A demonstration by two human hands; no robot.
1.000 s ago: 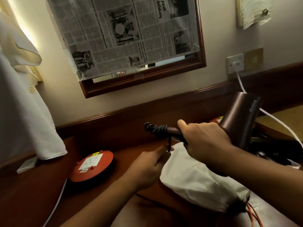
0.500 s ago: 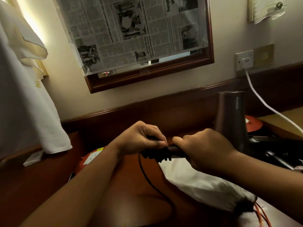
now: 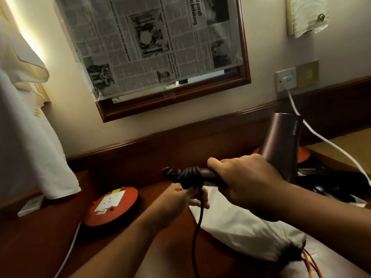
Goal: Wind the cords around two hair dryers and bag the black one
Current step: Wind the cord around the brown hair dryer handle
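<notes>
Hair dryer [image 3: 281,145]: one shows plainly, a brown-bronze one held above the wooden desk [image 3: 36,237], barrel pointing up, handle lying level toward the left. One dark cord [image 3: 197,223] is coiled in several turns round the handle's end, its loose part hanging down. Two orange cord reels show: one [image 3: 111,207] flat on the desk at left, another [image 3: 301,154] half hidden behind the barrel. One white cloth bag [image 3: 241,225] lies below the hands. The right hand [image 3: 247,183] is wrapped tight round the handle. The left hand [image 3: 180,199], which half a second ago sat on top of the coil, is now beneath it, fingers pinching the hanging cord. The barrel stands a little more tilted than before.
</notes>
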